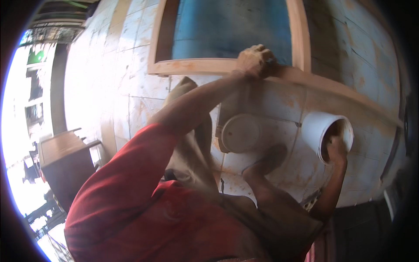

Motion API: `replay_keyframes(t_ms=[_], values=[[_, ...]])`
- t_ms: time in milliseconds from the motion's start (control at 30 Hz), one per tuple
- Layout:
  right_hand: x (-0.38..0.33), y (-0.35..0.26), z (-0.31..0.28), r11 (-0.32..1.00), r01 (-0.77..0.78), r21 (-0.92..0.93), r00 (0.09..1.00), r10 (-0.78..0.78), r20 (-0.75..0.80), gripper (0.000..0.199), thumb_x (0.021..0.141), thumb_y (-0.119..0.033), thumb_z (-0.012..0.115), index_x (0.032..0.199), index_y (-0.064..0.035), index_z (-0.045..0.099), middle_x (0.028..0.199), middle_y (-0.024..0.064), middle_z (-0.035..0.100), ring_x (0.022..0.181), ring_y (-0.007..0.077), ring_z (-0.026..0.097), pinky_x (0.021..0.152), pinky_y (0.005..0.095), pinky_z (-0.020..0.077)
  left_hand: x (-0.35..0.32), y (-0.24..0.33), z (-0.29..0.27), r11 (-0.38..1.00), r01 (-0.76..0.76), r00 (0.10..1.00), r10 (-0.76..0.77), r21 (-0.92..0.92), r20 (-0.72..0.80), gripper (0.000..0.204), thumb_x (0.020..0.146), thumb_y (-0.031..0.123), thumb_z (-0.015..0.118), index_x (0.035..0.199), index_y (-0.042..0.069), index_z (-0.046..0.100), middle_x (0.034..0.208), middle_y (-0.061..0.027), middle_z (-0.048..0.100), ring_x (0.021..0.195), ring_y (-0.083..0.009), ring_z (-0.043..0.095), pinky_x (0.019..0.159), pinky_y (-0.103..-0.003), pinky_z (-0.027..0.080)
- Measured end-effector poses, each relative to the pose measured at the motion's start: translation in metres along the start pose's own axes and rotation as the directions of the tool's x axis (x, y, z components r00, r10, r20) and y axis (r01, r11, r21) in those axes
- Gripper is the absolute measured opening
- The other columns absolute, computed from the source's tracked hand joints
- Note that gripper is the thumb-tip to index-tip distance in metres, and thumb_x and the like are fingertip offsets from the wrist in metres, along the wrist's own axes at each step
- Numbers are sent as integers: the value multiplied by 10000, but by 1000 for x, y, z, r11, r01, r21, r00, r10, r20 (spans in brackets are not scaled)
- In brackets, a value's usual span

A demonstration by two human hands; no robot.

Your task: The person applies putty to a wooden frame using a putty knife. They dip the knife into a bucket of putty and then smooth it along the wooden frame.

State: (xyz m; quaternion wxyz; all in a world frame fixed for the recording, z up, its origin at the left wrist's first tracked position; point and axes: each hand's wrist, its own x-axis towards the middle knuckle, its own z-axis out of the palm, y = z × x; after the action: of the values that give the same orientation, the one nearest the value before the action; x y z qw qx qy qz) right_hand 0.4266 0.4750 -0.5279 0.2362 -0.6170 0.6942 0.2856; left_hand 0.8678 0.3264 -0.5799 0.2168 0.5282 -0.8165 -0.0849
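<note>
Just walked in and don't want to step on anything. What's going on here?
A person in a red shirt is at work over a tiled floor. The left-hand grip rests on wood at the near side of a wooden frame, where a long wooden strip runs off to the right; which piece it touches is hard to tell. The right-hand grip is inside a white bucket; what it touches there doesn't show. A pale, round, lid-like thing sits left of the bucket.
</note>
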Motion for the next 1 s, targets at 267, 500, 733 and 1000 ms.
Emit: replay_keyframes(t_ms=[267, 500, 733, 1000], values=[[-57, 12, -52, 595, 163, 787, 985, -50, -167, 302, 987, -282, 593, 864, -10, 636, 710, 9, 575, 658, 86, 526, 604, 270, 423, 2, 31, -19, 969, 239, 969, -235, -55, 72, 179, 920, 358, 651, 969, 206, 733, 1062, -41, 706, 1022, -277, 673, 905, -426, 535], [-76, 9, -52, 563, 145, 814, 976, 55, -212, 345, 978, -295, 597, 936, 39, 672, 779, 68, 645, 698, 113, 578, 649, 287, 456, 4, 40, -21, 977, 192, 980, -186, -90, 74, 153, 909, 310, 648, 919, 178, 725, 1020, -36, 701, 1001, -278, 670, 874, -435, 539], [-33, -51, -82, 571, 344, 746, 871, 103, -480, 322, 987, -251, 562, 1139, 6, 682, 917, 128, 701, 839, 234, 652, 791, 333, 501, 3, 35, -24, 975, 209, 974, -200, -76, 107, 205, 949, 318, 579, 972, 175, 723, 1039, -56, 689, 1020, -298, 662, 877, -424, 532], [30, -68, -84, 900, 361, 243, 630, -44, -775, 316, 981, -219, 542, 1224, -67, 678, 1108, 209, 682, 1044, 392, 642, 924, 481, 497, 4, 38, -21, 969, 230, 970, -220, -94, 103, 189, 921, 332, 630, 924, 172, 730, 968, -26, 686, 1001, -241, 665, 877, -410, 540]])
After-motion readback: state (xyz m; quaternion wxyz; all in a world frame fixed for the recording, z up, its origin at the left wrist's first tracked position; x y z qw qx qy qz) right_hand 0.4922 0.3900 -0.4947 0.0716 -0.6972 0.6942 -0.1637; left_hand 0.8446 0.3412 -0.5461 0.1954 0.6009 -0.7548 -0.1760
